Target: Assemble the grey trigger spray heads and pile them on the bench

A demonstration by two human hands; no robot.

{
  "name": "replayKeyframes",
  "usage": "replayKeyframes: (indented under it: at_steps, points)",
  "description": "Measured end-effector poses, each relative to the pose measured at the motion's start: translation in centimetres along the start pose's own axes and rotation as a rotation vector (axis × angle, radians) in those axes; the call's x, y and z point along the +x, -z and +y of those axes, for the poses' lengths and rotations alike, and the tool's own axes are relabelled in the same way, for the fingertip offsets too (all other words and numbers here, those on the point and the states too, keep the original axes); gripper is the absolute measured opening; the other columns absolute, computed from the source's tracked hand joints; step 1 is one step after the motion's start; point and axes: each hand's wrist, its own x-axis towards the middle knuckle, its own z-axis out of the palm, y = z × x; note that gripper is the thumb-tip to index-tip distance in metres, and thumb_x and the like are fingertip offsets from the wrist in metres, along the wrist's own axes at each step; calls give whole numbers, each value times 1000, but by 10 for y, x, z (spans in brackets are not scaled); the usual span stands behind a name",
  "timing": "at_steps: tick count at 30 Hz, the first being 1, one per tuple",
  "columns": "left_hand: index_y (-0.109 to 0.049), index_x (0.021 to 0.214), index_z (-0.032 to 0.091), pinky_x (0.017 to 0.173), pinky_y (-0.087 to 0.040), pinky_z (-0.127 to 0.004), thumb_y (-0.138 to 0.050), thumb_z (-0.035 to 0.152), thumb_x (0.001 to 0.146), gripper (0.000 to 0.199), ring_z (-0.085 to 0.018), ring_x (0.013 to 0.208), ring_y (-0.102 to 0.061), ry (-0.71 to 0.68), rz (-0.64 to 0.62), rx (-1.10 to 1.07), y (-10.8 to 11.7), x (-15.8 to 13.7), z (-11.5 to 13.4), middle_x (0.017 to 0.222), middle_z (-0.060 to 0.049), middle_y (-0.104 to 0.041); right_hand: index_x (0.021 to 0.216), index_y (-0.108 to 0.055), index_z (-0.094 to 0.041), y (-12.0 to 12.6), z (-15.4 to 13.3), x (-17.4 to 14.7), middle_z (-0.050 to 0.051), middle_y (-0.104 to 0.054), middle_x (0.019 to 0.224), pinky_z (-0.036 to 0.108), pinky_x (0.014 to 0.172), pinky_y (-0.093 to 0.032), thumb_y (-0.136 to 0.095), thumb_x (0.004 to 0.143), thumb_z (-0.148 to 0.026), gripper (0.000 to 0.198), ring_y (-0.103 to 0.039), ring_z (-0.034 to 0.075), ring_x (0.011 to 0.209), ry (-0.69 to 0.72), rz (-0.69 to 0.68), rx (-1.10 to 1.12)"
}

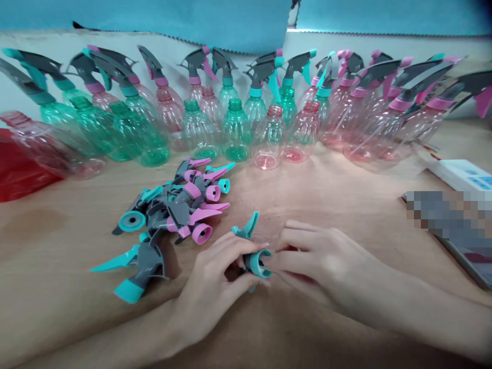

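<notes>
In the head view, the left hand (217, 269) grips a turquoise-collared spray head (254, 265) between both hands. The right hand (319, 256) has its fingertips at the collar's opening; whether they pinch anything, I cannot tell. The step looks like work inside the collar, calling for a steady left grip and careful right fingertips. The opening faces the right hand, the collar's axis running hand to hand; the trigger (250, 225) points away beyond the left fingers.

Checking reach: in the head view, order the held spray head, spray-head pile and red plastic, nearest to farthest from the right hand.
1. Held spray head, just left of the right hand
2. Spray-head pile, farther left
3. Red plastic, at the left edge
</notes>
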Motion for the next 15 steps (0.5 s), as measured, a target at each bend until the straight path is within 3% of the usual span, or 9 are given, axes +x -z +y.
replayKeyframes:
  at_steps: [7,11,15]
  points:
    - [-63,99,21,61,-45,-23,-67,11,75,27,-13,64,-53,34,78,75,0,-1,1,75,2,-59,79,-63,-15,-18,1,2,0,-58,66,22,54,-40,-52,83,-13,12,-51,11,59,-91,189,98]
    - [-63,95,20,59,-44,-22,-71,16,74,23,-12,63,-54,14,83,53,-1,0,6,73,3,-60,83,-61,-19,-1,-1,2,-2,-56,68,20,49,-36,-57,84,-21,5,-48,9,55,-151,129,67]
    - [-60,96,22,61,-45,-23,-72,14,72,27,-13,67,-58,-9,123,52,-2,-1,7,79,2,-63,93,-55,-20,7,-4,1,-1,-59,79,21,52,-41,-65,80,-39,25,-54,11,62,-168,69,62]
